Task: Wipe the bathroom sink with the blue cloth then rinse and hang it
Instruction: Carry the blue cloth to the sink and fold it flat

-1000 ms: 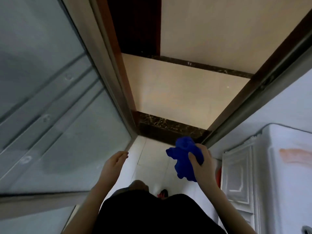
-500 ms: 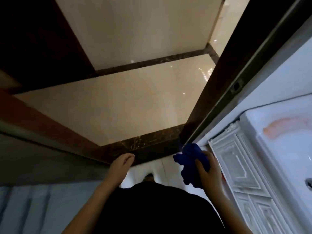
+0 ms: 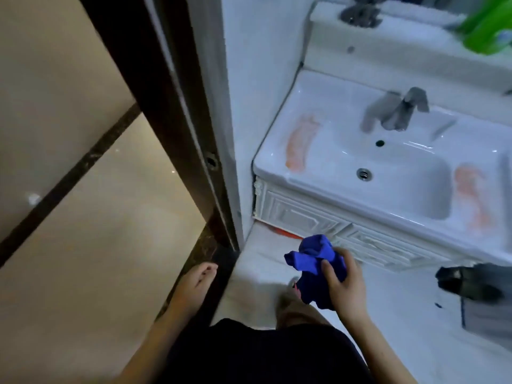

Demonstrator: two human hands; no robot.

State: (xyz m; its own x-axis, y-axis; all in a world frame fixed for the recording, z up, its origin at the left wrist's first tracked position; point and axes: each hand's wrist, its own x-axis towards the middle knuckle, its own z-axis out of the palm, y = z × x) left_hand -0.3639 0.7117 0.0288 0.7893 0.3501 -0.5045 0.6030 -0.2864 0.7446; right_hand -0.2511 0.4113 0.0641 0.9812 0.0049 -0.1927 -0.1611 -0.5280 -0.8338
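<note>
**At the bathroom doorway:** Your right hand (image 3: pixel 343 284) grips a crumpled deep-blue cloth (image 3: pixel 313 261), with the thumb pressed across its front and the fingers curled behind it. You hold it just in front of the white panelled vanity cabinet (image 3: pixel 299 217). The cloth is bunched into a loose wad, its folds spilling above and below your hand, and it is not touching the basin. Your left hand (image 3: pixel 194 284) holds nothing, its fingers loosely extended. It hangs over the dark marble threshold strip (image 3: pixel 205 250) at the foot of the dark-brown door frame (image 3: pixel 155 92).

Up and to the right, the white ceramic bathroom sink (image 3: pixel 410 189) sits on top of the cabinet, well apart from the cloth. Two orange smears mark its flat rim, one on the left ledge (image 3: pixel 300 142) and one on the right ledge (image 3: pixel 471 195). A round metal drain (image 3: pixel 363 173) lies in the bottom of the basin. A small dark overflow hole (image 3: pixel 380 143) sits in the back wall above it. The grey metal faucet (image 3: pixel 396 109) stands behind the basin, blurred. On the white shelf above the sink, a bright green plastic bottle (image 3: pixel 487 26) shows at the top right corner, also blurred.

Left of the door frame lie glossy beige floor tiles (image 3: pixel 83 217) crossed by a dark band (image 3: pixel 69 173). Pale white floor tiles (image 3: pixel 401 314) lie under you. A black object (image 3: pixel 468 284) sits near the right edge, below the cabinet's front, too blurred to identify.
</note>
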